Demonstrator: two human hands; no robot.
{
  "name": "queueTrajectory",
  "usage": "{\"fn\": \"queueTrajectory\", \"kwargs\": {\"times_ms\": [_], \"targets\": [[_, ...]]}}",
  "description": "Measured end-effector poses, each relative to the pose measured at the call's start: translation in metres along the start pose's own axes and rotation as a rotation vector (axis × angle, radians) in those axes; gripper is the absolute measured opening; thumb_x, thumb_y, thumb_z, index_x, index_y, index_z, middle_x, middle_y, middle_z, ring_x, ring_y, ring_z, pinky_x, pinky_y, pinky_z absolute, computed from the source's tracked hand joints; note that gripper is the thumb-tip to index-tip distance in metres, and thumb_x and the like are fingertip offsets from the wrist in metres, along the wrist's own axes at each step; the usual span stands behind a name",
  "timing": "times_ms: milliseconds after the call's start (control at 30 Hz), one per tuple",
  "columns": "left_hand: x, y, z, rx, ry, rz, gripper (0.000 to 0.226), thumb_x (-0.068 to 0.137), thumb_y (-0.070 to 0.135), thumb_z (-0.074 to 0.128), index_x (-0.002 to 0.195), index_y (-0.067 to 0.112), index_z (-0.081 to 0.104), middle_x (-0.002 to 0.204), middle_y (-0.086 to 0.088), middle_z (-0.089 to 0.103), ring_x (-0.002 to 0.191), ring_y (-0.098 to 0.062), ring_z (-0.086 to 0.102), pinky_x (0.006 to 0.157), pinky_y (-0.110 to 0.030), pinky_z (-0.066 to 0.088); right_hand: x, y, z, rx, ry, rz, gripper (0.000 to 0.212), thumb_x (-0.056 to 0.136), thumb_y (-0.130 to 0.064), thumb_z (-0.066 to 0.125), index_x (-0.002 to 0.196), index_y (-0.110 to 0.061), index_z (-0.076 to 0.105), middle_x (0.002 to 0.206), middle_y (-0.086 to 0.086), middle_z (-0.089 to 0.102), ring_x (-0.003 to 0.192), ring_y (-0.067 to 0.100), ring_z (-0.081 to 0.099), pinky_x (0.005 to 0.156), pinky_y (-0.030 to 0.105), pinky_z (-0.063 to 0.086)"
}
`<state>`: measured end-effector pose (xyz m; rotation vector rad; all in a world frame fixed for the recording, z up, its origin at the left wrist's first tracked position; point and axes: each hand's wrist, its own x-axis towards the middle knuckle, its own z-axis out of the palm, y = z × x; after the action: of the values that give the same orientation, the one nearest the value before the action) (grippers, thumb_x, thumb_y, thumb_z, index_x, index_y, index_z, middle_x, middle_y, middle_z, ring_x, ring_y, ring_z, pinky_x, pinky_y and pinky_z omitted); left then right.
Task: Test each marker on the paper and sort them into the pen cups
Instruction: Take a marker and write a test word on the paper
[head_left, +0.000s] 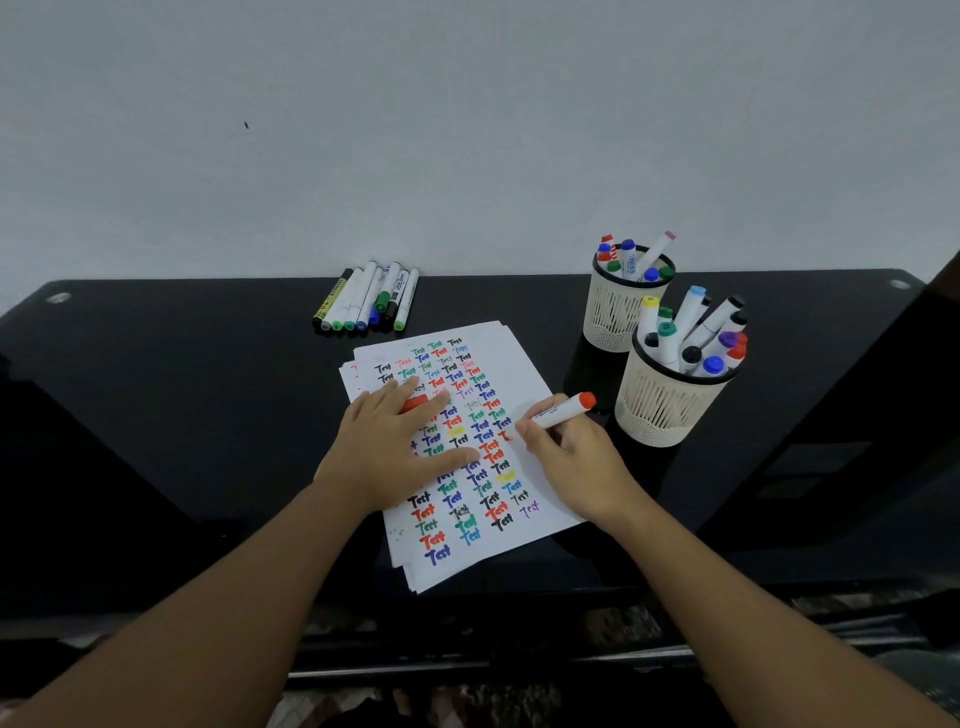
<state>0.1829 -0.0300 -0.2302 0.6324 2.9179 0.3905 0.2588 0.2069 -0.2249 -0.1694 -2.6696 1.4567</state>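
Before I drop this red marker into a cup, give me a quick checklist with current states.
1. Right hand grips the red marker: ok.
2. Mark finished on the paper: cannot tell, tip hidden.
3. Red cap under the left hand, not yet back on the marker: not ok.
4. Near cup upright with room: ok.
5. Far cup upright: ok.
6. Untested markers left by the wall: not ok.

Glossy black glass table (156, 415) against plain pale grey wall (467, 130); small dark speck on wall (246, 125). Round metal fittings (58, 298) at rear corners. Light dim, even.
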Motion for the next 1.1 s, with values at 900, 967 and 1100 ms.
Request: {"fn": "queueTrajectory", "kwargs": {"times_ms": [900,967,1100], "targets": [[0.0009,-0.0005,0.0002,-0.006,0.000,0.001,0.110,0.063,0.106,0.021,0.157,0.050,0.020,0.170,0.010,0.006,0.156,-0.016,0.001,0.126,-0.048,-0.001,0.0020,0.0030,0.0010,0.004,0.044,0.006,0.009,0.106,-0.036,0.056,0.104,-0.030,0.062,0.101,-0.014,0.069,0.096,0.005,0.065,0.087,0.034,0.054],[0.0013,-0.0005,0.0007,0.000,0.005,0.006,0.107,0.066,0.104,0.025,0.157,0.050,0.020,0.170,0.010,0.006,0.156,-0.017,0.001,0.126,-0.047,-0.001,0.0027,0.0032,0.0014,-0.008,0.041,0.000,0.011,0.106,-0.037,0.055,0.107,-0.028,0.062,0.101,-0.014,0.069,0.096,0.005,0.065,0.087,0.035,0.054],[0.0012,-0.0007,0.0005,0.001,0.007,0.004,0.102,0.070,0.101,0.031,0.157,0.049,0.021,0.170,0.009,0.007,0.156,-0.017,0.002,0.126,-0.047,-0.001,0.0014,0.0012,0.0004,-0.016,0.029,-0.001,0.012,0.107,-0.036,0.055,0.106,-0.026,0.062,0.100,-0.011,0.069,0.095,0.006,0.065,0.086,0.034,0.055]]}}
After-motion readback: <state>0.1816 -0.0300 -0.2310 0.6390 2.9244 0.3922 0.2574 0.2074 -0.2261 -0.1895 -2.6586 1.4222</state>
